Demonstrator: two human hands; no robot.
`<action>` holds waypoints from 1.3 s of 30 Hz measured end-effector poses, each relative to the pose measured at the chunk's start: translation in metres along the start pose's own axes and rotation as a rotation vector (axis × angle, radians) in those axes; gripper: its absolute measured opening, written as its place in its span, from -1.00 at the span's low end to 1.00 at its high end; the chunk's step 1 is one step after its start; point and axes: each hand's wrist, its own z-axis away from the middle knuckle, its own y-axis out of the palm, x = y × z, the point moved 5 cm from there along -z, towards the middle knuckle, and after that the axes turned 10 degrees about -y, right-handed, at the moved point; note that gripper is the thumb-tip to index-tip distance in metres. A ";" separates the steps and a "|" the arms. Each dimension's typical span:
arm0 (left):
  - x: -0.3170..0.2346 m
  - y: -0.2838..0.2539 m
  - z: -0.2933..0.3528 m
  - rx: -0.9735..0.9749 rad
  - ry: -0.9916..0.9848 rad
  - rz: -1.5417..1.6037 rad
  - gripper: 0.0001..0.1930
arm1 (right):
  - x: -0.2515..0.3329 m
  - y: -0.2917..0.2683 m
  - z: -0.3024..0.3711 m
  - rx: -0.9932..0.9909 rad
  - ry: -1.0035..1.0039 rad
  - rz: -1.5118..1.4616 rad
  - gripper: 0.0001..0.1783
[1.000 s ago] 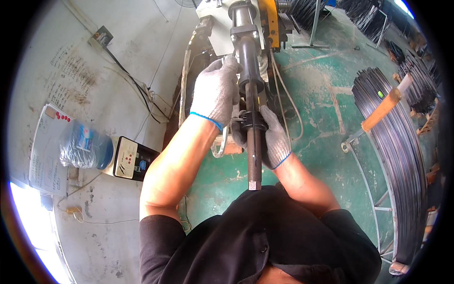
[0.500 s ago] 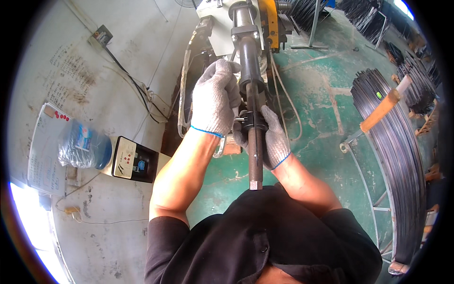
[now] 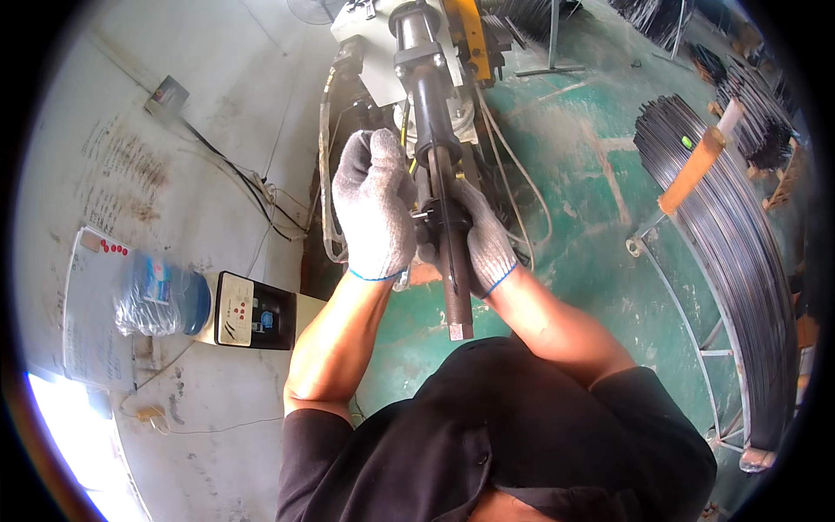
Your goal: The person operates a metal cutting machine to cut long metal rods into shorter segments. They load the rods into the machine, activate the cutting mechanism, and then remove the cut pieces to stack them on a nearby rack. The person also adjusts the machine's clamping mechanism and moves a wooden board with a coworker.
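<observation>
A threaded metal rod [image 3: 455, 278] with a squared end points toward me from the black cylinder [image 3: 432, 113] of a machine. Around the rod sits a black collar [image 3: 442, 222] with a small pin-like piece sticking out of its left side. My right hand [image 3: 489, 233], in a white knit glove, wraps the collar from the right and beneath; the rod hides part of its fingers. Left of the collar, my gloved left hand [image 3: 376, 209] is raised with its fingers curled in. Whatever they may hold is hidden by the glove.
Hoses [image 3: 327, 174] hang beside the machine's white housing [image 3: 374, 56]. To the right, a rack [image 3: 687, 331] bears a long bundle of dark rods [image 3: 722, 261]. A water dispenser [image 3: 252, 309] with a blue bottle [image 3: 187, 300] stands by the left wall.
The view has shifted, so the machine and rod appear farther left. My left hand has turned slightly and its fingers point more upward. My right hand stays at the collar.
</observation>
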 end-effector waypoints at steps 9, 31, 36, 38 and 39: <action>-0.004 0.003 0.013 -0.063 0.031 -0.023 -0.76 | 0.005 0.006 0.006 0.034 -0.038 0.048 -0.58; 0.003 -0.010 0.060 0.074 0.357 0.004 -0.70 | 0.006 0.003 0.010 0.192 0.076 -0.178 -0.42; -0.011 -0.024 0.051 -0.203 0.620 -0.160 -0.67 | 0.001 -0.002 0.006 0.232 0.224 -0.212 -0.37; -0.019 -0.036 0.061 -0.219 0.700 -0.274 -0.65 | 0.002 -0.002 0.006 0.248 0.226 -0.208 -0.36; -0.018 -0.044 0.065 -0.264 0.676 -0.313 -0.65 | 0.000 -0.003 0.006 0.239 0.258 -0.233 -0.35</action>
